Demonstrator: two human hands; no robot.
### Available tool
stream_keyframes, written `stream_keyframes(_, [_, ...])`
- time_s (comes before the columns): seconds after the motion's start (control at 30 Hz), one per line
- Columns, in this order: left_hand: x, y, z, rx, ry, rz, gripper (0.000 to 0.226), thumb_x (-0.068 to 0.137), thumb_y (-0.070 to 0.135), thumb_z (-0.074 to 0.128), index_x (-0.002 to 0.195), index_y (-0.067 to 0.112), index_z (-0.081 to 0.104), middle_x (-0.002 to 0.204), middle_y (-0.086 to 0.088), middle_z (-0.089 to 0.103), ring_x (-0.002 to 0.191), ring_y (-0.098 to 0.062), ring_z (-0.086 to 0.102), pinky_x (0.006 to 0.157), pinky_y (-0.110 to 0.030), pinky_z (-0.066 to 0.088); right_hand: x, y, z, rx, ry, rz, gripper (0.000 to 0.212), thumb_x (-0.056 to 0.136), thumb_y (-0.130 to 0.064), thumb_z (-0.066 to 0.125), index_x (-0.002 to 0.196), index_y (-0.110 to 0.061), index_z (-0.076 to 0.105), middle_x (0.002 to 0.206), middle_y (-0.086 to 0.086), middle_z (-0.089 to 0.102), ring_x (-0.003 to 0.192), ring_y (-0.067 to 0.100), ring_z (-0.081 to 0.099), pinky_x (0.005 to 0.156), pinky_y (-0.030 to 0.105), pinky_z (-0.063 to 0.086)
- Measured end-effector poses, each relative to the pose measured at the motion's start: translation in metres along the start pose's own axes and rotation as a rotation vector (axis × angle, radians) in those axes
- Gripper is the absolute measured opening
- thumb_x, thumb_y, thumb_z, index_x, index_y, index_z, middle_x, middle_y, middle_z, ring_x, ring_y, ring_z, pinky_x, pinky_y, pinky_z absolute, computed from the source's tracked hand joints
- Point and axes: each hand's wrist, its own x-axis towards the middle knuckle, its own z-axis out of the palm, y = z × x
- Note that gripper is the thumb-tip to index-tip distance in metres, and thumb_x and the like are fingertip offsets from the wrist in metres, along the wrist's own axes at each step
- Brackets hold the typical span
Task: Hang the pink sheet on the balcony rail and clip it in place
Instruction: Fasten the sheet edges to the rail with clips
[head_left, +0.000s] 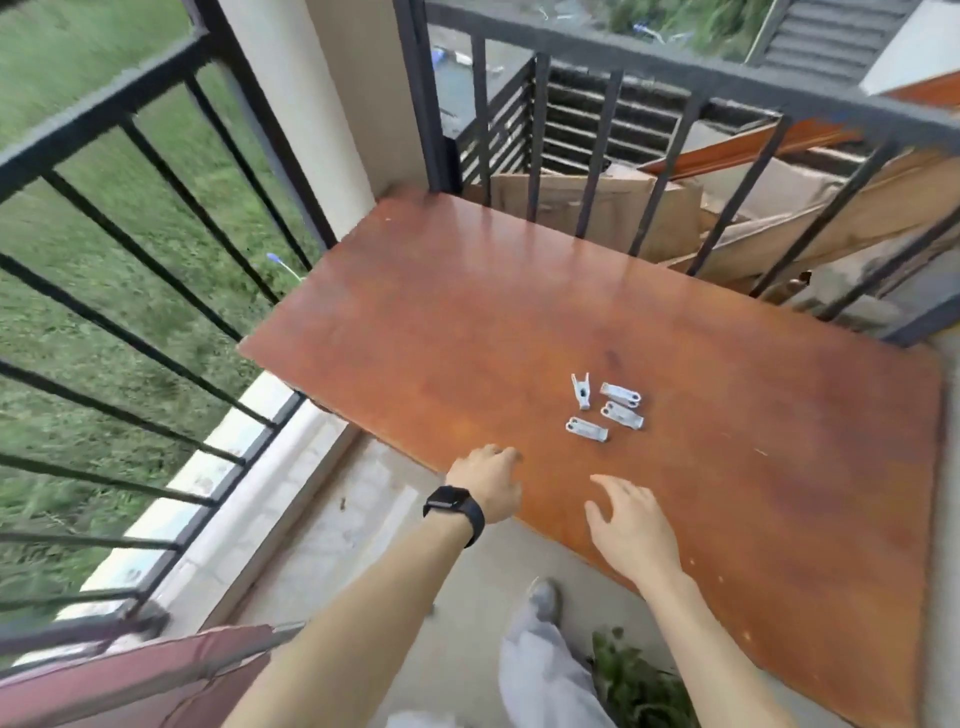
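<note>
Head view: the sheet (145, 675) already drapes the rail (98, 111) at lower left. Both hands, left (488, 486) and right (631, 530), reach empty with fingers spread toward four clips (605, 408) on the table (779, 415); clipping remains.

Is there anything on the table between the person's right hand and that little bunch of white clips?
No. In the head view, only bare tabletop separates the right hand from the clips.

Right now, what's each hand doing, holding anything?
Left hand: open, empty, at the table edge.
Right hand: open, empty, short of the clips.
</note>
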Motion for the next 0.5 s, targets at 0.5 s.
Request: stream_keyframes(0.5, [0.223, 0.043, -0.004, 0.447, 0.027, 0.456, 0.069, 0.094, 0.010, 0.046, 0.153, 0.034, 0.020, 0.165, -0.002, 0.003, 0.149, -0.023, 0.013, 0.118, -0.045, 0.019, 0.140, 0.030, 0.031, -0.210, -0.021, -0.115, 0.058, 0.091, -0.031, 0.066, 0.145, -0.022, 0.046, 0.142, -0.003, 0.052, 0.126, 0.022, 0.052, 0.094, 0.037, 0.050])
